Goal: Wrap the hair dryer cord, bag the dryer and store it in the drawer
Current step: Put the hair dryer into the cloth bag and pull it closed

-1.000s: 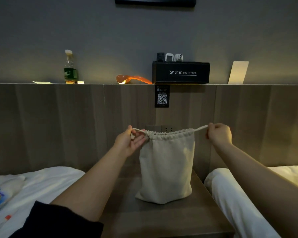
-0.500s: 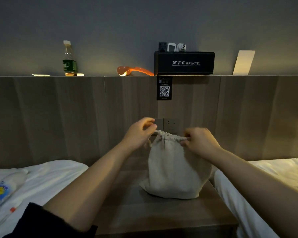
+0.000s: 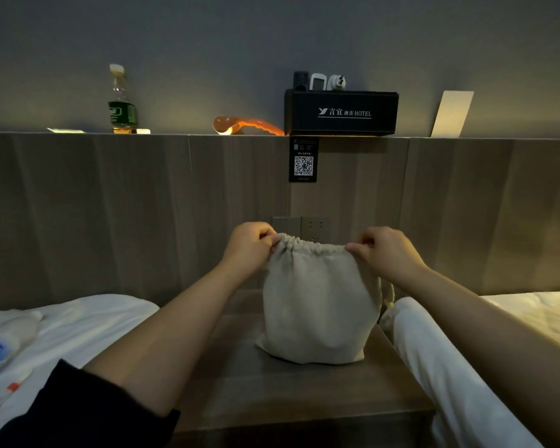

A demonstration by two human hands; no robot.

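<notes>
A beige cloth drawstring bag [image 3: 317, 305] stands upright on the wooden nightstand [image 3: 291, 392] between two beds, its top gathered shut. The hair dryer is out of sight; the bag looks full. My left hand [image 3: 249, 247] pinches the gathered rim at its left end. My right hand [image 3: 385, 253] pinches the rim at its right end. A loose end of the drawstring [image 3: 391, 295] hangs down behind the bag on the right. No drawer shows in this view.
White beds lie left [image 3: 78, 324] and right [image 3: 514, 318] of the nightstand. A wall socket [image 3: 314, 227] sits right behind the bag. On the headboard ledge stand a bottle [image 3: 121, 101], an orange object [image 3: 246, 126], a black hotel box [image 3: 341, 113] and a card [image 3: 451, 114].
A second ago my hands were spread apart, pulling the drawstring ends outward. They have since come in to the bag's gathered rim, and the bag sits lower on the nightstand.
</notes>
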